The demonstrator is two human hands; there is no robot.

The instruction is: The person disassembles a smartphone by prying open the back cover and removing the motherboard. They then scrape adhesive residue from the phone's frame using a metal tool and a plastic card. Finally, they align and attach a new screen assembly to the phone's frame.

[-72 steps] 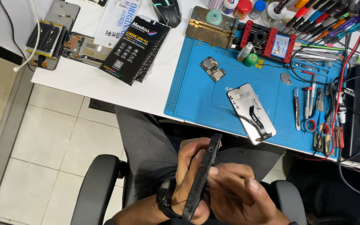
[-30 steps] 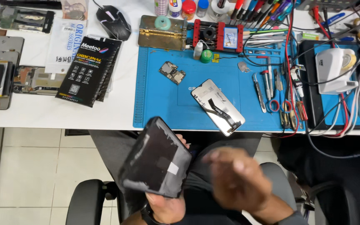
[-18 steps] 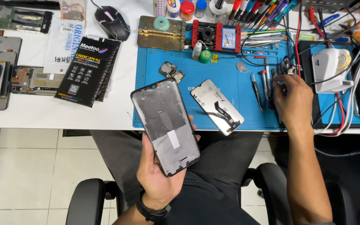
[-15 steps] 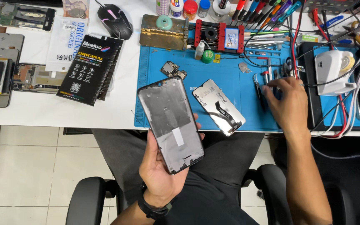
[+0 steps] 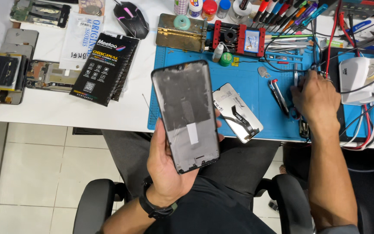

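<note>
While my left hand (image 5: 166, 167) cups the dark grey, stripped phone frame (image 5: 186, 115) from beneath, fingers wrapped around its lower edges and thumb along the left side, I hold it face up over my lap, just in front of the table edge. Its inside is bare, with only a pale rectangular patch near the middle, so it looks emptied and ready for a new part. My right hand (image 5: 314, 99) is stretched out to the row of metal tweezers and hand tools (image 5: 282, 93) on the blue rubber work mat (image 5: 247, 69); the fingers curl down among them, but I cannot tell whether they pinch one yet. Between the two hands, a white-backed replacement screen with a flex cable (image 5: 237, 112) lies loose on the mat, not fitted. Further left on the white table (image 5: 57, 112) sits a black flat cardboard box (image 5: 104, 67), and behind it a black computer mouse (image 5: 130, 19).
</note>
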